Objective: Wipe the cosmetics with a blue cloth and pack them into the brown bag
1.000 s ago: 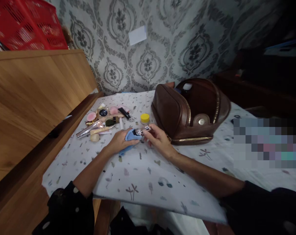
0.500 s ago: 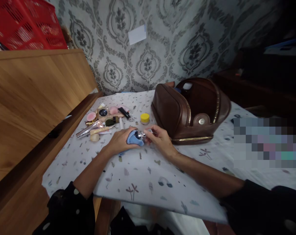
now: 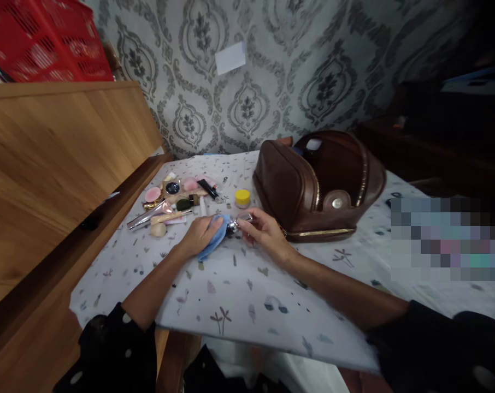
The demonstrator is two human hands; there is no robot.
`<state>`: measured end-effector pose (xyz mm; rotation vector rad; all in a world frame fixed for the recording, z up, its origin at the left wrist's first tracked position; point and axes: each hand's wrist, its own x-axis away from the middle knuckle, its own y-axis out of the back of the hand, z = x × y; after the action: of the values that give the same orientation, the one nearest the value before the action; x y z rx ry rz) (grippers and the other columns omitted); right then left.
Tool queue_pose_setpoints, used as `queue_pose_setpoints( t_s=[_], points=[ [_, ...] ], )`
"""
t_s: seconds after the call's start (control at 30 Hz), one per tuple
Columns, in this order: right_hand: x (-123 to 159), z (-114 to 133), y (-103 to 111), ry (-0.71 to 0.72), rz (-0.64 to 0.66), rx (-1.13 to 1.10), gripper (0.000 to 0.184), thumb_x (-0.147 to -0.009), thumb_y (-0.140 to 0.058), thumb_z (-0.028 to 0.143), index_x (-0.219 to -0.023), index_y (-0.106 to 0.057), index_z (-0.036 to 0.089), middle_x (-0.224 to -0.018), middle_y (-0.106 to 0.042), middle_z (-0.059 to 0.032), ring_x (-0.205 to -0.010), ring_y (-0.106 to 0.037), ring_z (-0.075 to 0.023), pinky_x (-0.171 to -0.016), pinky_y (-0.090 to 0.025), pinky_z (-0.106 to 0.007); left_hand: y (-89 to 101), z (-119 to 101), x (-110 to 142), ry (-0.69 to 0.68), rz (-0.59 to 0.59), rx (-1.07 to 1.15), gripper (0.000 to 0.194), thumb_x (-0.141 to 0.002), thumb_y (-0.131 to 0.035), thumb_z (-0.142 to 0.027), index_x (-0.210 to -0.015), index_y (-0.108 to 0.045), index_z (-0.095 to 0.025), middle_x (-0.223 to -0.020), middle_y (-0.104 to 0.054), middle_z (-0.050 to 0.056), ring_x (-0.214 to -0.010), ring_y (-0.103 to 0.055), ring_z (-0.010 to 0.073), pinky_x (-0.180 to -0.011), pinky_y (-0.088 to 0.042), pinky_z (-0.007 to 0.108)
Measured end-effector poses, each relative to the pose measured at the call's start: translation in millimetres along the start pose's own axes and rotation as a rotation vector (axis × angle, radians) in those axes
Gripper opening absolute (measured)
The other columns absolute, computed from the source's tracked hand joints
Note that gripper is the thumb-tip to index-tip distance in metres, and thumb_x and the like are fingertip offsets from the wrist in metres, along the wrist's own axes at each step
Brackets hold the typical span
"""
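My left hand (image 3: 199, 236) is closed on a blue cloth (image 3: 213, 243), with the thumb on top. Out of the cloth's right side comes a small cosmetic bottle (image 3: 233, 224) with a dark part and a shiny silver collar. My right hand (image 3: 267, 233) pinches the bottle's clear right end between thumb and fingers. Both hands are just above the printed white tablecloth (image 3: 247, 289). Just behind them stands a small jar (image 3: 242, 198) with a yellow lid.
To the left lies a cluster of makeup: a pink sponge (image 3: 190, 184), a silver-pink tube (image 3: 149, 214), a black tube (image 3: 208, 190) and several others. An unzipped brown leather bag (image 3: 294, 191) stands at right. A wooden panel (image 3: 63, 147) borders the left, below a red crate (image 3: 46, 41).
The blue cloth has shifted in my left hand and hangs lower left. My left thumb now lies over it. My right hand stays nearly in place on the bottle.
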<state>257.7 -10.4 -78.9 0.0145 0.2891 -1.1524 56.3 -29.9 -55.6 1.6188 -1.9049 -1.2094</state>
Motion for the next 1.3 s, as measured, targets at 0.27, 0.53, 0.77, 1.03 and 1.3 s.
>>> queue_pose_setpoints(
  t_s=[0.27,0.53,0.77,1.03,1.3],
  points=[
    [-2.2,-5.8,-1.2,-0.011,-0.196,-0.095,0.049,-0.07,-0.074,0.063,-0.077,-0.05,0.02,-0.061,-0.056,0.0045,-0.05,-0.051,-0.0092,-0.044,-0.04,-0.022,14.1,11.1,-5.5,0.046,0.13,0.303,0.044,-0.075,-0.073,-0.05,-0.103,-0.059,-0.019,-0.089,-0.059,0.0,-0.083,-0.054,0.0167,-0.073,-0.044,0.025],
    [-1.5,-2.6,-0.4,-0.056,-0.202,-0.126,0.049,-0.072,-0.072,0.063,-0.075,-0.049,0.02,-0.062,-0.056,0.0039,-0.05,-0.05,-0.0091,-0.044,-0.039,-0.021,6.6,13.3,-1.4,0.177,0.065,0.54,0.044,-0.086,-0.059,-0.059,-0.098,-0.063,-0.017,-0.079,-0.06,0.001,-0.069,-0.054,0.0133,-0.063,-0.044,0.024],
    [-1.9,-2.2,0.6,-0.034,-0.163,-0.099,0.05,-0.07,-0.073,0.063,-0.087,-0.054,0.02,-0.06,-0.054,0.0061,-0.046,-0.047,-0.0078,-0.041,-0.036,-0.02,7.9,13.4,-2.1,0.187,0.073,0.519,0.046,-0.081,-0.063,-0.061,-0.093,-0.064,-0.016,-0.076,-0.059,0.001,-0.067,-0.053,0.0137,-0.06,-0.044,0.024],
    [-4.0,-5.5,0.2,-0.059,-0.178,-0.099,0.054,-0.068,-0.072,0.068,-0.079,-0.052,0.019,-0.056,-0.052,0.0069,-0.042,-0.045,-0.0063,-0.037,-0.033,-0.018,9.2,17.8,-6.9,0.063,0.06,0.367,0.044,-0.074,-0.074,-0.047,-0.104,-0.06,-0.017,-0.09,-0.059,0.001,-0.085,-0.056,0.0169,-0.077,-0.048,0.027],
    [-2.9,-1.0,-1.2,-0.052,-0.175,-0.114,0.052,-0.065,-0.079,0.06,-0.085,-0.054,0.02,-0.057,-0.051,0.0078,-0.042,-0.043,-0.0067,-0.037,-0.034,-0.02,5.8,14.2,-5.8,0.061,0.027,0.413,0.048,-0.071,-0.077,-0.046,-0.106,-0.06,-0.018,-0.094,-0.061,0.002,-0.088,-0.057,0.0181,-0.079,-0.049,0.028]
  ],
)
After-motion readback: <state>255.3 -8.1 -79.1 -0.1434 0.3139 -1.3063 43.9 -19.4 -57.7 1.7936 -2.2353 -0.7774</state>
